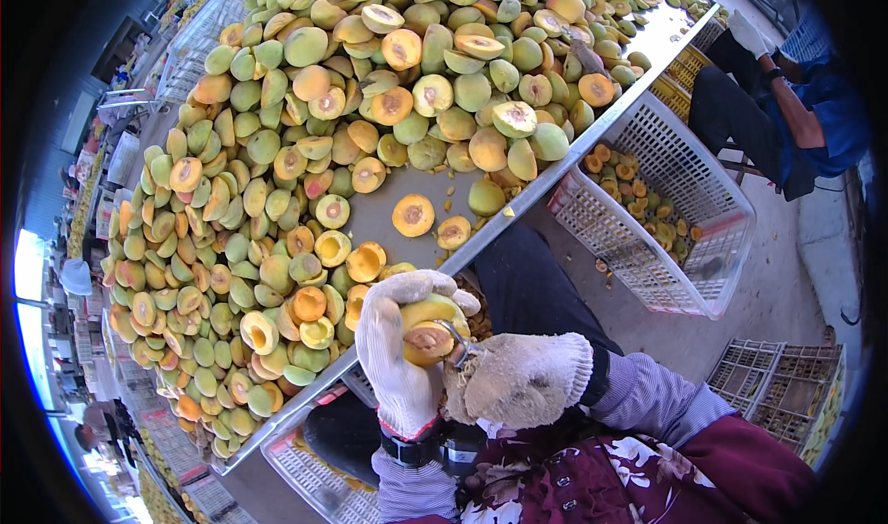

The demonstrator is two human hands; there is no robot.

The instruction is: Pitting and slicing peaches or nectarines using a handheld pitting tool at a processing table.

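My left hand (402,350), in a whitish knitted work glove, holds halved yellow-green stone fruit (429,326), with the cut face and brown pit turned up. My right hand (517,378), in a dirtier glove, is closed around a small tool with a curved metal loop (456,341), which rests against the cut face near the pit. The tool's handle is hidden in the glove. Beyond my hands a big heap of halved fruit (305,45) covers much of a metal table (395,187). Several halves near my left hand have hollows without pits; others still hold pits.
The table's raised metal edge (555,170) runs diagonally before me. A white plastic crate (645,274) holding fruit halves stands on the floor at right, another crate (312,475) below the table. A co-worker (784,108) sits at upper right. More crates (777,385) stand at lower right.
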